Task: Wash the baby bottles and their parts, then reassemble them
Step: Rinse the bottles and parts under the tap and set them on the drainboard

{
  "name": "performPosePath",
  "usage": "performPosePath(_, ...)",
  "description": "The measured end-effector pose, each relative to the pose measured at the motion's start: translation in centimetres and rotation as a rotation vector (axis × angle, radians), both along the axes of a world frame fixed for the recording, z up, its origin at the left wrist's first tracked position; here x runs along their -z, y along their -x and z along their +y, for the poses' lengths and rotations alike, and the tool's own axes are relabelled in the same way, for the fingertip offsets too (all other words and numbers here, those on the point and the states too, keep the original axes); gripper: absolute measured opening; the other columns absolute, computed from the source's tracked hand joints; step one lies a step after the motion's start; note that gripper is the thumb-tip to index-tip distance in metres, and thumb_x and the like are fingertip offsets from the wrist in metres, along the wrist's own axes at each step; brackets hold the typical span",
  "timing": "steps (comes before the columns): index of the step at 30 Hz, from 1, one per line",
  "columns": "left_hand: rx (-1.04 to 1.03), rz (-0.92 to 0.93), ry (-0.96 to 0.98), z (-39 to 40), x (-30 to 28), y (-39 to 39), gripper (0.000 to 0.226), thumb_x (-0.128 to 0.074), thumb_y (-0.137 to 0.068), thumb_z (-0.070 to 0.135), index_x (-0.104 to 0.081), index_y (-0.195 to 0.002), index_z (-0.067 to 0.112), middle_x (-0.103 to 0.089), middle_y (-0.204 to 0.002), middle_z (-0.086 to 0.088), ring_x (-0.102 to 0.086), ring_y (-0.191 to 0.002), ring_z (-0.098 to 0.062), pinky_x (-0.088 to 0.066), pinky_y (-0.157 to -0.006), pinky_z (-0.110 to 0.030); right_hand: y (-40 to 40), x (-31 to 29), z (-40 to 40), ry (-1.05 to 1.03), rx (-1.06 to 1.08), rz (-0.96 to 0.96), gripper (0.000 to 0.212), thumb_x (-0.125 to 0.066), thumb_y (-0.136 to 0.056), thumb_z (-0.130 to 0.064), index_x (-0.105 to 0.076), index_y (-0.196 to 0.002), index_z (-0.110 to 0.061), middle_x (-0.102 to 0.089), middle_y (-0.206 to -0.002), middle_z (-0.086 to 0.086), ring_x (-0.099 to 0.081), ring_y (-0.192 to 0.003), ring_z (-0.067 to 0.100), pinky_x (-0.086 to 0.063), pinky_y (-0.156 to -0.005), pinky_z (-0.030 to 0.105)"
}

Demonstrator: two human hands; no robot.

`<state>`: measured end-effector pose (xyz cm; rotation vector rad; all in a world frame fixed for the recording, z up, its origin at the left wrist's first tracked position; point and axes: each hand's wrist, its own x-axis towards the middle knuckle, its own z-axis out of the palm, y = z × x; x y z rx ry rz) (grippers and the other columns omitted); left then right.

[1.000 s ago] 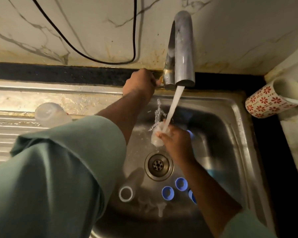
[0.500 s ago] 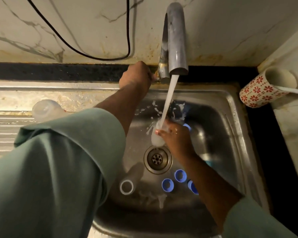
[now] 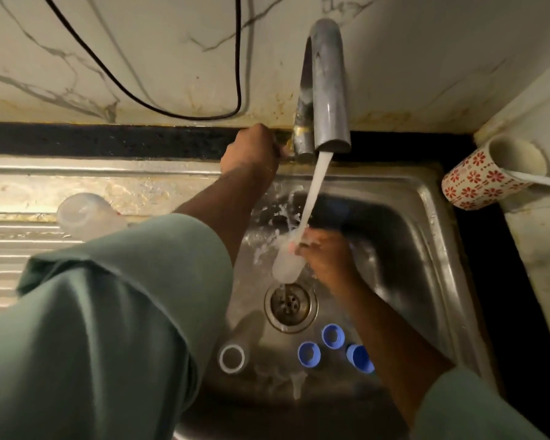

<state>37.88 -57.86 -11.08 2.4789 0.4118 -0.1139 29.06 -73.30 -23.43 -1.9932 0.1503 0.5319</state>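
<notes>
My right hand grips a clear baby bottle under the running water from the tap, above the drain; water splashes off the bottle. My left hand is curled round the tap handle at the tap's base. On the sink floor lie three blue rings, a bottle with a white-rimmed mouth and a clear nipple. Another clear bottle lies on the draining board at the left, partly behind my sleeve.
The steel sink fills the middle, with a ribbed draining board on its left. A red-flowered mug lies on its side on the right counter. A black cable hangs along the marble wall.
The water stream has grown stronger and splashes more. My right hand keeps the bottle under it, and my left hand stays on the tap handle.
</notes>
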Motion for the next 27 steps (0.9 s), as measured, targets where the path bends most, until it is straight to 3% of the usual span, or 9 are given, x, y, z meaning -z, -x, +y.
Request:
performPosePath(2, 0.010, -0.008, -0.021, 0.1, 0.1, 0.0, 0.017, -0.060, -0.097, 0.019, -0.063, -0.114, 0.016, -0.067, -0.106, -0.008, -0.065, -0.090, -0.028, -0.057, -0.085, -0.045, -0.4, 0.7, 0.1, -0.076, -0.027, 0.090, 0.015, -0.075, -0.080, -0.013, -0.071, -0.094, -0.009, -0.072, -0.092, 0.004, -0.069, -0.090, 0.022, -0.055, -0.080, 0.030)
performPosePath(4, 0.020, -0.001, -0.008, 0.0, 0.0, 0.1, 0.018, -0.059, -0.098, 0.019, -0.063, -0.115, 0.016, -0.067, -0.107, -0.008, -0.066, -0.092, -0.028, -0.057, -0.086, -0.047, -0.4, 1.2, -0.2, -0.236, 0.017, 0.238, 0.006, -0.070, -0.085, -0.009, -0.071, -0.092, -0.009, -0.072, -0.084, 0.004, -0.070, -0.080, 0.020, -0.057, -0.070, 0.026)
performPosePath(6, 0.029, 0.001, -0.008, 0.0, -0.2, 0.1, 0.017, -0.059, -0.099, 0.019, -0.063, -0.115, 0.017, -0.067, -0.105, -0.007, -0.066, -0.092, -0.027, -0.057, -0.087, -0.047, -0.7, 1.7, 0.3, -0.410, 0.188, 0.430, 0.014, -0.060, -0.092, -0.011, -0.067, -0.102, -0.004, -0.069, -0.081, 0.006, -0.067, -0.071, 0.018, -0.056, -0.063, 0.028)
performPosePath(8, 0.035, 0.014, 0.004, 0.0, -0.3, 0.2, 0.015, -0.059, -0.099, 0.019, -0.064, -0.113, 0.017, -0.067, -0.101, -0.007, -0.067, -0.089, -0.026, -0.058, -0.086, -0.047, -0.8, 2.0, 0.7, -0.490, 0.320, 0.605, 0.017, -0.052, -0.094, -0.019, -0.065, -0.099, -0.009, -0.067, -0.080, 0.006, -0.065, -0.068, 0.020, -0.055, -0.059, 0.033)
performPosePath(12, 0.010, 0.025, 0.047, -0.1, -0.5, 0.2, 0.015, -0.061, -0.099, 0.021, -0.064, -0.113, 0.016, -0.067, -0.099, -0.007, -0.068, -0.088, -0.026, -0.059, -0.085, -0.046, -0.8, 2.7, 1.8, -0.731, 0.500, 0.829, 0.033, -0.056, -0.089, -0.036, -0.066, -0.097, -0.005, -0.070, -0.085, 0.020, -0.068, -0.081, 0.037, -0.057, -0.070, 0.047)
performPosePath(16, 0.001, 0.022, 0.092, -0.3, -0.7, 0.6, 0.020, -0.062, -0.098, 0.023, -0.064, -0.114, 0.012, -0.069, -0.103, -0.011, -0.069, -0.090, -0.029, -0.059, -0.086, -0.048, -1.2, 2.9, 3.1, -0.951, 0.713, 0.806, 0.032, -0.061, -0.083, -0.033, -0.061, -0.096, -0.003, -0.063, -0.089, 0.020, -0.064, -0.074, 0.032, -0.057, -0.064, 0.038)
performPosePath(20, -0.008, 0.022, 0.111, -0.5, -1.0, 0.8, 0.020, -0.062, -0.098, 0.022, -0.061, -0.113, 0.010, -0.068, -0.103, -0.012, -0.069, -0.091, -0.031, -0.059, -0.086, -0.049, -1.6, 2.8, 3.6, -1.047, 0.822, 0.765, 0.020, -0.063, -0.083, -0.024, -0.058, -0.084, -0.004, -0.060, -0.075, 0.015, -0.058, -0.070, 0.027, -0.052, -0.063, 0.036)
performPosePath(23, -0.027, 0.024, 0.123, -0.5, -1.1, 0.9, 0.006, -0.061, -0.098, 0.020, -0.057, -0.099, 0.015, -0.062, -0.095, -0.008, -0.068, -0.093, -0.031, -0.058, -0.087, -0.050, -1.9, 2.7, 3.9, -1.161, 0.976, 0.747, 0.021, -0.063, -0.085, -0.018, -0.055, -0.093, 0.000, -0.057, -0.089, 0.020, -0.058, -0.080, 0.031, -0.053, -0.065, 0.041)
performPosePath(27, -0.061, 0.012, 0.124, -0.7, -1.1, 1.0, 0.013, -0.059, -0.099, 0.019, -0.061, -0.109, 0.010, -0.047, -0.076, 0.003, -0.066, -0.094, -0.031, -0.057, -0.088, -0.050, -0.8, 3.1, 3.3, -1.287, 0.771, 0.678, 0.030, -0.059, -0.088, -0.032, -0.066, -0.091, -0.003, -0.064, -0.089, 0.015, -0.062, -0.080, 0.027, -0.055, -0.073, 0.040)
